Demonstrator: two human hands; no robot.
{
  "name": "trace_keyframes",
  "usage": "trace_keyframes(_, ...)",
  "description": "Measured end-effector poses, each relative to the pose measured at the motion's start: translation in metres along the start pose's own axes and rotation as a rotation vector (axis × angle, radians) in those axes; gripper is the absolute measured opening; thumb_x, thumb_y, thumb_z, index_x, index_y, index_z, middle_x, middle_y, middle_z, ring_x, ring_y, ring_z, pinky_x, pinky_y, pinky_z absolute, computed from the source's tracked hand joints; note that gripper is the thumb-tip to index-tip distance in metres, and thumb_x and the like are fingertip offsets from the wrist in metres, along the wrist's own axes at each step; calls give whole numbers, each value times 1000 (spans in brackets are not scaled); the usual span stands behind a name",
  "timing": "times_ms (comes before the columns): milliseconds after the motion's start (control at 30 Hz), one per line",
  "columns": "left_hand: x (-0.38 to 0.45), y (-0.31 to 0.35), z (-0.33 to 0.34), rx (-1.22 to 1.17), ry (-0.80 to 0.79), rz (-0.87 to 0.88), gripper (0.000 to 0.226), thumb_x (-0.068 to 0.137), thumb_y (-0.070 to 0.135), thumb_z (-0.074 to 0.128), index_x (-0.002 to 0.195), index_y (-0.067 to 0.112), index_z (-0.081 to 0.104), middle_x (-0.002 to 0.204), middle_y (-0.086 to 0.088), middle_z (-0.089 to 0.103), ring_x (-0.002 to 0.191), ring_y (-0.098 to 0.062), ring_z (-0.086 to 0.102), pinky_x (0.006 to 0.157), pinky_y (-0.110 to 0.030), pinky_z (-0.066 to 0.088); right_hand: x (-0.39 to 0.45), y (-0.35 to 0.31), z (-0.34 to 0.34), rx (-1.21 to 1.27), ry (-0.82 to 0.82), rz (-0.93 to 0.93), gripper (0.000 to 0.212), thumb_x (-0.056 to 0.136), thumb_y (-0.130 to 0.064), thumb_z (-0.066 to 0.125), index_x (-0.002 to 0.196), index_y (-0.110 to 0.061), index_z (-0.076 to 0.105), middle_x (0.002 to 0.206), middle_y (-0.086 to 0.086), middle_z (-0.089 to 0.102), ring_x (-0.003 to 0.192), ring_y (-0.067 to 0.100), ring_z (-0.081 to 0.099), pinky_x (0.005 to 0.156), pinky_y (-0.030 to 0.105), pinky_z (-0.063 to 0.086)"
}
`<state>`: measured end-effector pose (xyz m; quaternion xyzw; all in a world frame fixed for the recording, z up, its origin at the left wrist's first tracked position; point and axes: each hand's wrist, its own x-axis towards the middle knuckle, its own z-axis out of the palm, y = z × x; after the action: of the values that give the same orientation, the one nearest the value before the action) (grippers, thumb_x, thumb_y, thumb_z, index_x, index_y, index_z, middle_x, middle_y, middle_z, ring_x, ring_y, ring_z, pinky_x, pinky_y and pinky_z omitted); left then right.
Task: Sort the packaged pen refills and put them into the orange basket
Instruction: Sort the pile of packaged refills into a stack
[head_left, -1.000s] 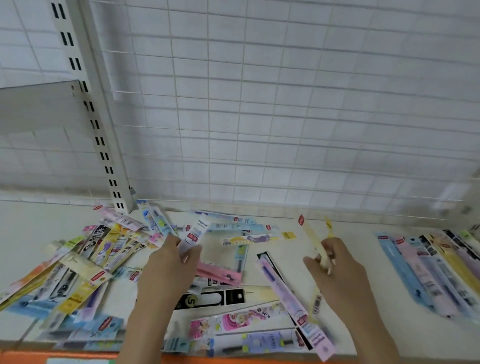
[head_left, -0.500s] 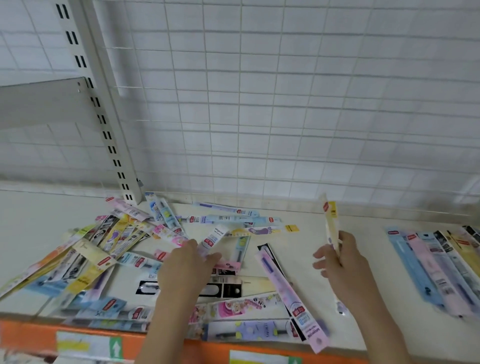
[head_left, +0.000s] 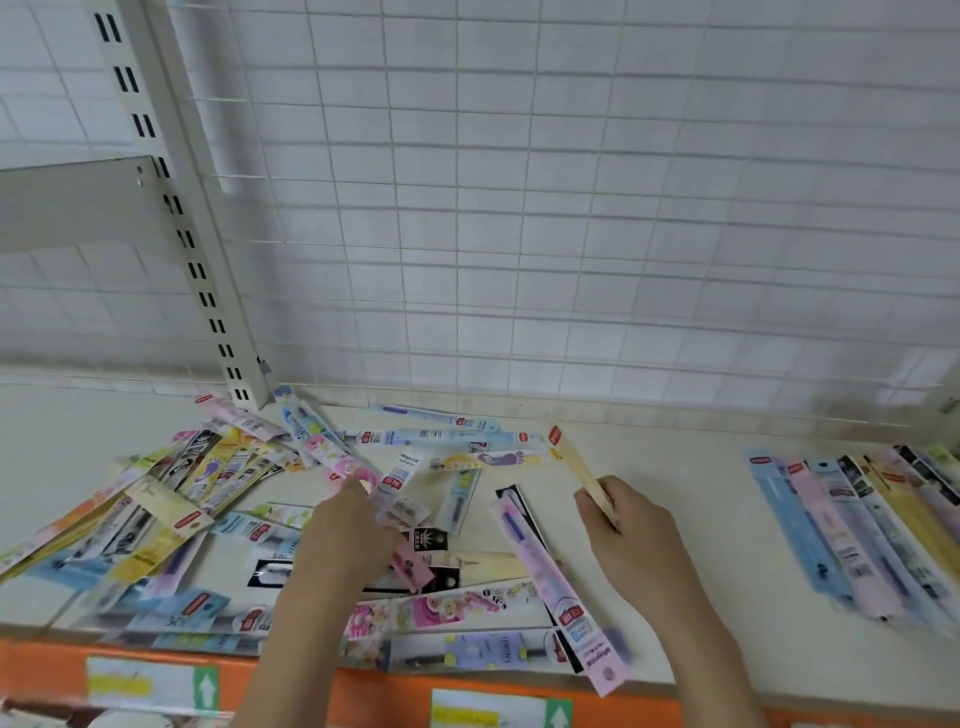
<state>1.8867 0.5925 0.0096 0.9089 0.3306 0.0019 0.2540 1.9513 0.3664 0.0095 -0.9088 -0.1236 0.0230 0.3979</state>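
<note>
Your right hand (head_left: 636, 535) holds a pale yellow refill pack (head_left: 579, 467) with a red tab. A pink-and-lilac pack (head_left: 550, 582) carries a red label. The loose pile (head_left: 171, 509) mixes yellow, blue, pink and black. The shelf (head_left: 691, 545) is cream with an orange front edge (head_left: 374, 699); the grid panel (head_left: 519, 208) is white.

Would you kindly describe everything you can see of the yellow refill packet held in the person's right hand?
The yellow refill packet is a long, narrow, flat strip, pale yellow and seemingly plastic or card, with a red label at its far end. It is raised off the shelf, tilted, with the red end pointing up and away toward the wire grid. Its near end is pinched in the right hand, whose fingers curl around it and hide that end. Nothing else appears to touch it.
</note>
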Motion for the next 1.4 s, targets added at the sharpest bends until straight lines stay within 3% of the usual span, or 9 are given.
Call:
trace_keyframes(267,-11,1,-4,-113,55,-17,49,82,22,67,119,0,43,117,-18,59,97,-30,55,71,-29,38,-3,-2,6,-98,-34,31,28,93,-24,47,67,-16,44,56,-2,44,51,14,38,52,26,33)
trace_keyframes(400,-16,-5,-12,-334,29,-23,60,82,17,69,131,0,40,131,-15,52,115,-31,51,83,-32,40,-5,-6,8,-137,-51,29,36,93,-26,49,60,-18,36,55,-3,41,50,13,36,51,24,31)
trace_keyframes(500,-16,-17,-20,-413,46,7,16,85,15,65,78,7,53,77,-10,57,70,-25,54,64,-30,38,-5,-10,12,-149,-72,24,35,89,-37,54,61,-17,43,58,-1,48,52,15,41,53,25,36)
trace_keyframes(600,-17,-27,-28,-468,67,-9,43,87,11,59,55,11,30,52,-3,31,50,-18,30,51,-28,23,-6,-14,20,-220,-135,59,35,81,-48,59,79,-14,60,76,2,67,65,19,61,63,31,50)
trace_keyframes(733,-16,-38,-34,-535,116,-47,34,90,14,53,61,9,35,55,-5,34,53,-20,31,53,-28,23,-6,-18,26,-254,-156,82,27,84,-38,59,88,-12,62,84,5,68,77,22,67,69,33,53)
trace_keyframes(933,-16,-37,-35,-643,157,-26,28,92,14,48,84,-10,59,56,-6,47,52,-21,37,52,-27,27,-7,-19,10,-230,-40,11,28,90,-30,52,64,-22,47,57,-4,48,54,17,45,53,29,37)
trace_keyframes(1133,-11,-21,-23,-680,136,17,33,92,22,47,88,-8,60,85,-28,66,64,-23,49,58,-30,35,-10,-11,-26,-261,127,-22,4,94,-29,48,90,-31,49,74,-5,66,67,24,59,61,35,47)
trace_keyframes(1333,-16,-4,-17,-711,154,56,29,95,19,41,88,-2,59,76,-10,63,66,-21,54,57,-28,38,-19,-17,-31,-197,214,-7,39,86,-54,49,70,-19,52,61,-1,61,62,21,59,60,35,46)
trace_keyframes(1400,-15,-3,-17,-746,152,59,24,97,17,39,88,4,57,75,-6,62,68,-21,56,65,-33,43,-18,-16,-27,-174,200,6,33,83,-46,61,67,-20,48,66,-2,62,64,21,60,60,33,44)
